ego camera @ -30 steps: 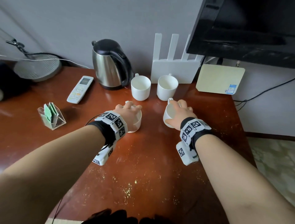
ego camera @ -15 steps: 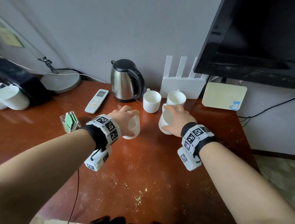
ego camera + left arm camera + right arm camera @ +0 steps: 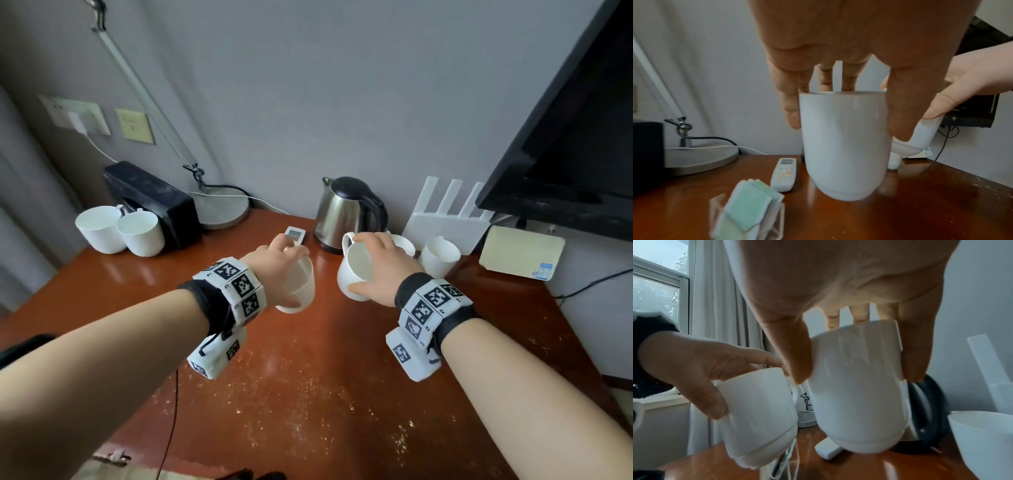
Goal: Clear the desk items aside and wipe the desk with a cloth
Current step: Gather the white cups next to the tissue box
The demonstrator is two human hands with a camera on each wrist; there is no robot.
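Each hand holds a white mug from above, clear of the red-brown desk [image 3: 308,383]. My left hand [image 3: 291,260] grips the rim of one mug [image 3: 301,284], fingers and thumb down its sides [image 3: 844,146]. My right hand [image 3: 370,260] grips the other mug [image 3: 356,274], which tilts with its mouth toward the left [image 3: 857,394]. The two mugs hang side by side, a small gap between them. In the right wrist view the left hand's mug [image 3: 758,415] tilts too. Pale crumbs speckle the desk's near part.
Two white mugs [image 3: 99,229] stand at the back left beside a black box [image 3: 150,202] and a lamp base [image 3: 222,209]. Behind the hands are a remote [image 3: 294,234], kettle [image 3: 346,212], two more mugs [image 3: 440,257], router [image 3: 445,222] and TV [image 3: 565,137]. A tea-bag holder [image 3: 748,214] stands near left.
Both hands have lifted their mugs off the desk and carried them up and a little left. The head view has tilted up, bringing the back-left mugs into sight.
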